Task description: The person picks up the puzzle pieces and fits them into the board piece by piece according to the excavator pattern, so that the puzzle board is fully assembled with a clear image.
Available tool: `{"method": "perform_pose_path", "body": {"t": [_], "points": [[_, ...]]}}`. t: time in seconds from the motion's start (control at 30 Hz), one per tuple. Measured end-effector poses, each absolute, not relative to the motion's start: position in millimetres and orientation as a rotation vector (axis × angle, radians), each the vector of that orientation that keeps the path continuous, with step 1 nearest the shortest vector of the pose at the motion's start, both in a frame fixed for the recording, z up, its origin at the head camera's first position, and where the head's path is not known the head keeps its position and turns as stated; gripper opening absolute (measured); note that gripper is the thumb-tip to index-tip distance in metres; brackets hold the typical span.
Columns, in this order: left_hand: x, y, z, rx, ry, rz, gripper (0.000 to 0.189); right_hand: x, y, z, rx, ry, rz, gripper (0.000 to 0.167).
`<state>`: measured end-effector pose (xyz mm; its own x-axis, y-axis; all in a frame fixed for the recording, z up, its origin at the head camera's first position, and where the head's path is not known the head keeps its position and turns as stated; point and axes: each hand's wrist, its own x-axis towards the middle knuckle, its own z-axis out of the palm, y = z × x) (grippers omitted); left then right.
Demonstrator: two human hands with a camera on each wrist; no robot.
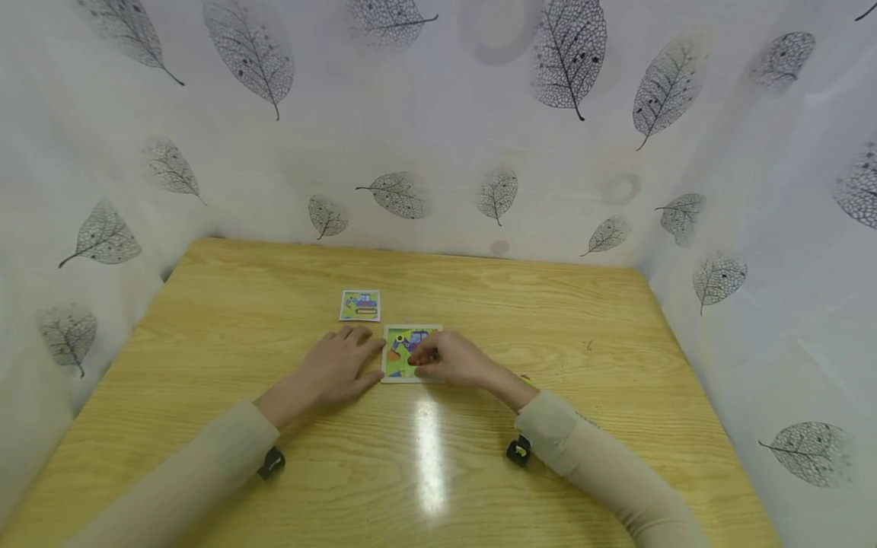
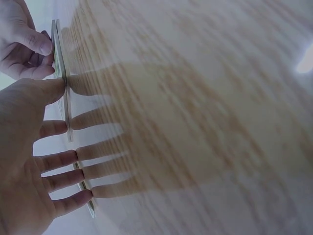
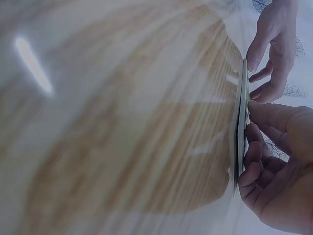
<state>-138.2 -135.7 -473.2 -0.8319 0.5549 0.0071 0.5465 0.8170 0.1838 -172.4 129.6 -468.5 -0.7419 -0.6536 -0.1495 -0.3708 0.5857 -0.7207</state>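
Note:
A small square picture puzzle, with a blue digger on a green ground and a pale frame, lies flat on the table. My left hand rests beside it, fingers spread and fairly straight, with thumb and index finger touching its left edge. Over the puzzle's right half is my right hand, its thumb and index finger pinching a small puzzle piece that the fingers mostly cover. In the right wrist view its other fingers curl at the board's edge. A square card with a similar digger picture lies just beyond the left fingertips.
A small colourful bit shows partly behind the right wrist. The wooden table carries a bright reflection in front of the puzzle. A white leaf-printed curtain borders the table's back and sides.

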Motion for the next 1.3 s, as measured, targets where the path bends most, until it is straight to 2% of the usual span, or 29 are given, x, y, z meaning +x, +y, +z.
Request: {"method": "perform_pose_path", "body": {"t": [0.8,1.3], "points": [[-138.1,-136.6,-472.8,0.888,2.951,0.28,0.061,-172.0,127.7,-458.8,-0.88,2.443,-0.879,0.024],[-138.3,-135.5,-473.2,0.89,2.943,0.294,0.06,-163.1,201.0,-437.4,-0.747,2.511,-0.949,0.034]]}}
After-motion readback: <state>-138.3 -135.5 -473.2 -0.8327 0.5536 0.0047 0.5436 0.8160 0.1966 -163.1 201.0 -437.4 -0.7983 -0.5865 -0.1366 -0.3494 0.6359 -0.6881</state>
